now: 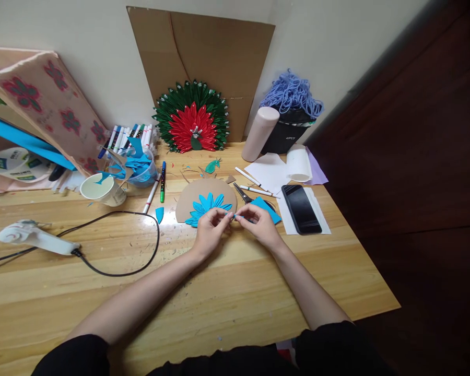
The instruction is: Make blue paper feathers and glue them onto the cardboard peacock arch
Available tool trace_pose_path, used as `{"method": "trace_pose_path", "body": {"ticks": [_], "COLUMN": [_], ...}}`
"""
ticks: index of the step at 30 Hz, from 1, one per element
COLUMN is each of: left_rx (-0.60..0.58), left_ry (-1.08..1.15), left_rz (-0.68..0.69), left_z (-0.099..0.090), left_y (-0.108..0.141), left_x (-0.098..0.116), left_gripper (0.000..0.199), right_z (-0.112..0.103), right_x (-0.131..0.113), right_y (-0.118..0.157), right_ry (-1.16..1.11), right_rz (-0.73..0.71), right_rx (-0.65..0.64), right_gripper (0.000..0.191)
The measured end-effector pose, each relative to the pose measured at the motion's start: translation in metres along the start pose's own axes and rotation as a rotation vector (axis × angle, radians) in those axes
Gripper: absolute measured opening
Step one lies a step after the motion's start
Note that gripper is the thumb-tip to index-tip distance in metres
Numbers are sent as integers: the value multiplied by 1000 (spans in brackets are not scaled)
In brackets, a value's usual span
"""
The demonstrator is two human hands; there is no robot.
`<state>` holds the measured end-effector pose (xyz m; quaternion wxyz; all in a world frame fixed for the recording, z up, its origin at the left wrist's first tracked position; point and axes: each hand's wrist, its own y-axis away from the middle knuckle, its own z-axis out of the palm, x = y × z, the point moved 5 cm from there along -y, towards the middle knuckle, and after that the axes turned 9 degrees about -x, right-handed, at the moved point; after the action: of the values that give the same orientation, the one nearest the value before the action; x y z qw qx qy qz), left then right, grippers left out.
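My left hand (212, 230) and my right hand (260, 224) meet fingertip to fingertip, both closed in a pinch. Between them is a small blue piece (238, 216), mostly hidden by the fingers. Just behind my left hand lies a rounded cardboard base (190, 196), with several pointed blue petals (206, 203) fanned along its lower part. Beside my right hand a blue sheet (267, 209) lies partly over a pair of dark scissors (241, 193). One loose blue petal (159, 214) rests on the table left of the base.
A finished green and red fan-shaped peacock (196, 117) leans on a cardboard sheet (219, 57). Left are a corded white glue gun (39, 237), a paper cup (104, 190), a tub of blue scraps (143, 172) and markers (163, 181). Right are a phone (301, 209) and a bottle (260, 134).
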<state>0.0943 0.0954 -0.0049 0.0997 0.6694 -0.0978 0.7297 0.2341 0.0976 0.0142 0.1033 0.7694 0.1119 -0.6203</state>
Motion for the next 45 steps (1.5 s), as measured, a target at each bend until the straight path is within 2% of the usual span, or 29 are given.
{"method": "trace_pose_path", "body": {"ticks": [12, 26, 33, 45], "left_rx": [-50, -82, -74, -97], "left_ry": [-108, -270, -292, -314], "left_rz": [-3, 51, 66, 51], "left_z": [2, 5, 5, 5], "left_y": [1, 2, 3, 3], "left_x": [-6, 5, 5, 6], "left_gripper": [24, 22, 22, 24], "right_z": [-3, -12, -11, -13], "right_x": [7, 5, 2, -3], "right_y": [-1, -1, -2, -2], "right_ry": [-28, 68, 85, 78], "right_rz": [-3, -12, 29, 39], "right_rx": [56, 79, -65, -30], "right_gripper": [17, 19, 19, 23]}}
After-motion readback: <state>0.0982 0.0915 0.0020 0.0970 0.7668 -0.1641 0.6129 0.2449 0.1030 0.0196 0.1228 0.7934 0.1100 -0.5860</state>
